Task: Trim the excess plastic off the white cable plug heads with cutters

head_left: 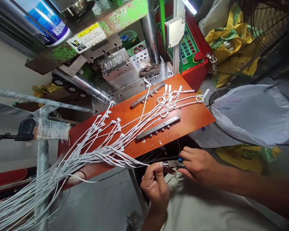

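Observation:
My left hand (156,186) pinches the end of a white cable between thumb and forefinger, just off the front edge of the orange board. In my right hand (199,165) is a pair of pliers (172,164) with blue on the handles. The jaws meet the cable end right by my left fingertips; whether they are fully closed on it is too small to tell. A thick bundle of white cables (86,160) runs from the lower left across the board, with small white connectors (118,123) on the ends. Some cables are looped (168,99) at the right.
Two metal bars (159,127) lie on the orange board (190,118). Behind it stands a press with a metal mould (118,70) and a red-green control box (190,51). A white bag (255,112) hangs in a hoop at right. A wrapped post (42,160) rises at left.

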A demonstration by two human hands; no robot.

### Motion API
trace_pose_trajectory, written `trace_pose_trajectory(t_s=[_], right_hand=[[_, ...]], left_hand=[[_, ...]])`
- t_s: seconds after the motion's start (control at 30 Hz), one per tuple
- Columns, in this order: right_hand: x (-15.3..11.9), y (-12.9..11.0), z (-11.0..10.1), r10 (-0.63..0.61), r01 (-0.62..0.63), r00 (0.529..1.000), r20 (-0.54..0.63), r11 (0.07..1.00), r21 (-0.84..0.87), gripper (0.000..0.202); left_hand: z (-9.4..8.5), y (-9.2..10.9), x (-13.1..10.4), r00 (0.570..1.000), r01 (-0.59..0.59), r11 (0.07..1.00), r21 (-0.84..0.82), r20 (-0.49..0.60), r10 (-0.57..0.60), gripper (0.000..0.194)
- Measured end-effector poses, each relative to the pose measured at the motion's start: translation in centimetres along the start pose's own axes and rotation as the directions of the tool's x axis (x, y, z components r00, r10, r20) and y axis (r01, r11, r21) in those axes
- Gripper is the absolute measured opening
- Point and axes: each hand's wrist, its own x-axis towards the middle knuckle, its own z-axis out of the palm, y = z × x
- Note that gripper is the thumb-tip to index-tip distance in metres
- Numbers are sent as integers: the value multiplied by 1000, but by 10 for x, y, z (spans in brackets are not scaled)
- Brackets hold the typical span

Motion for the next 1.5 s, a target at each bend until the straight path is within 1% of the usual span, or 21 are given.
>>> trace_pose_trajectory(t_s=[0.2, 0.3, 0.4, 0.53, 0.63, 0.77, 0.83, 0.9, 0.97, 1.0, 1.03, 1.1, 1.2, 1.3, 1.5], right_hand=[[0, 2, -2, -2, 2, 1000, -5, 1000, -6, 41], [-1, 3, 0, 25, -25, 1000, 0, 1000, -10, 38], [-2, 2, 3, 45, -45, 999, 2, 999, -14, 38], [-2, -2, 3, 14, -14, 1000, 1, 1000, -8, 38], [-1, -4, 3, -3, 3, 1000, -3, 1000, 5, 39], [3, -1, 0, 11, -11, 1000, 4, 1000, -25, 40], [4, 5, -5, 49, -49, 999, 12, 998, -36, 41], [3, 11, -14, 131, -130, 991, 22, 991, -33, 42], [1, 13, -22, 208, -208, 978, 12, 978, -22, 45], [0, 12, -25, 222, -222, 975, 9, 975, -11, 46], [-2, 10, -27, 214, -214, 977, 6, 977, 2, 46], [-3, 3, -26, 153, -153, 988, 16, 988, 31, 45], [-2, -7, -20, 84, -85, 996, 16, 996, 41, 44], [2, -11, -17, 76, -77, 997, 23, 997, 15, 43], [5, -7, -13, 61, -60, 998, 31, 998, -21, 37]], left_hand=[[-1, 3, 0, 999, 35, 999, -16, 33, -35, 19], [1, 5, 0, 999, 0, 1000, 28, 38, -1, 19], [2, 5, -1, 999, -47, 997, 57, 17, 46, 17], [2, 3, -3, 998, -54, 998, 45, 18, 53, 17], [2, 2, -4, 999, -19, 1000, 25, 29, 18, 18], [5, 3, -4, 997, 73, 994, -82, 27, -71, 23], [7, 5, -2, 995, 99, 989, -109, -16, -101, 26], [9, 6, 0, 992, 103, 988, -117, -56, -110, 27], [8, 6, 2, 993, 94, 987, -128, -59, -103, 26], [8, 5, 3, 994, 87, 987, -135, -48, -94, 25], [8, 4, 3, 996, 75, 987, -140, -32, -81, 24], [6, 1, 3, 999, 43, 991, -130, -5, -44, 21], [3, -5, 2, 1000, -16, 997, -79, -3, 16, 16], [-1, -10, 1, 998, -50, 999, -11, -26, 50, 16], [-7, -17, -2, 993, -101, 988, 114, -53, 107, 17]])
